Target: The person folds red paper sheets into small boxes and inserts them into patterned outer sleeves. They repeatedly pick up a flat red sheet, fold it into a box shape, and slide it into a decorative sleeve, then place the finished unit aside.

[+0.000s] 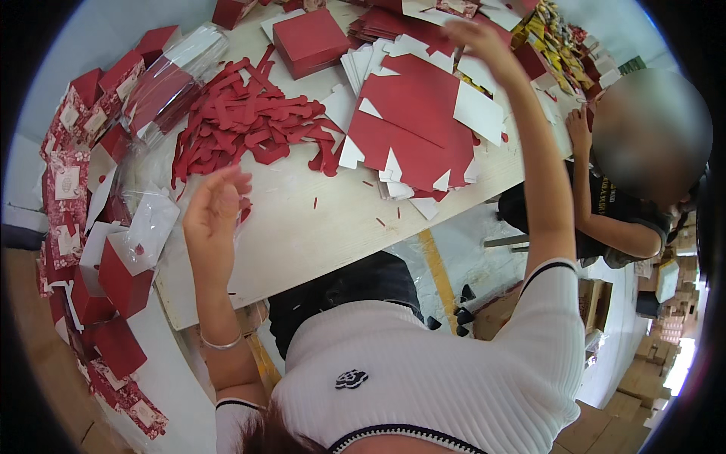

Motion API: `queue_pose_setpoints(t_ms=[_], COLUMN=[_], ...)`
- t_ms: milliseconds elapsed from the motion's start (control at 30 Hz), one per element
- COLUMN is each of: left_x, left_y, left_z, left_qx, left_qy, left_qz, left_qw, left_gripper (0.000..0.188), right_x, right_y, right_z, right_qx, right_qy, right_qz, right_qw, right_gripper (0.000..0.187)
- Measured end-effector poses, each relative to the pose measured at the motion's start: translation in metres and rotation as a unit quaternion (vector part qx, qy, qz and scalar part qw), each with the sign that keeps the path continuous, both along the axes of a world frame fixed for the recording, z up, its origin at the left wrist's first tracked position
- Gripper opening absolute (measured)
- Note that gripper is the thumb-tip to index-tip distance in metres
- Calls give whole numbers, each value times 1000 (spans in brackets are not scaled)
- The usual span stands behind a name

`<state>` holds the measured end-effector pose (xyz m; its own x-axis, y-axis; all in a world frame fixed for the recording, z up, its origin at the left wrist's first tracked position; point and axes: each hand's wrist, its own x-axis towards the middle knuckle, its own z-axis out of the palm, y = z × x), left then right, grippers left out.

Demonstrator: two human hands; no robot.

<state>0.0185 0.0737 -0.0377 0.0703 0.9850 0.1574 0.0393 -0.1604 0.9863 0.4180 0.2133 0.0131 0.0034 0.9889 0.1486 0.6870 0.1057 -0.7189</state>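
My left hand [214,206] is raised over the near left of the table, its fingers loosely bent and apart. Just beside those fingers is a small red piece, partly hidden; it does not look gripped. A heap of red die-cut card strips [246,113] lies beyond this hand. Farther right, my right hand [482,47] reaches over the far side of the table, slightly blurred, with fingers stretched out and nothing visible in them. Below it lies a stack of flat red-and-white box blanks [412,121], slotted and notched. A closed red box [311,41] stands between heap and stack.
The pale table [302,242] has a few red scraps on it. Red boxes [125,276], patterned cartons [68,185] and clear plastic wrap [162,83] crowd the left. Yellow packets [556,53] lie at the far right. A co-worker [628,189] sits there; cardboard cartons [643,374] stand behind.
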Motion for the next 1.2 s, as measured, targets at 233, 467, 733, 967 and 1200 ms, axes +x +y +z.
queue_pose_setpoints(t_ms=[233,467,733,967,1200], left_x=[28,39,45,115,146], left_y=[-4,-9,-13,13,19], left_z=[-11,-17,-19,-29,-68], left_qx=[-6,-22,-24,249,288], left_qy=[47,47,32,365,441], left_qz=[-94,-116,-133,-181,-143], left_qw=[994,992,990,878,838], left_gripper=[21,18,19,55,68], right_x=[-64,-77,-72,-44,-34], right_y=[-19,6,25,41,49], right_z=[-102,-93,-98,-117,-125], right_qx=[247,268,285,318,338], right_qy=[-273,-272,-145,-249,-225], right_qz=[73,190,65,-109,-137], right_qw=[927,905,945,909,903], right_gripper=[46,35,24,22,27])
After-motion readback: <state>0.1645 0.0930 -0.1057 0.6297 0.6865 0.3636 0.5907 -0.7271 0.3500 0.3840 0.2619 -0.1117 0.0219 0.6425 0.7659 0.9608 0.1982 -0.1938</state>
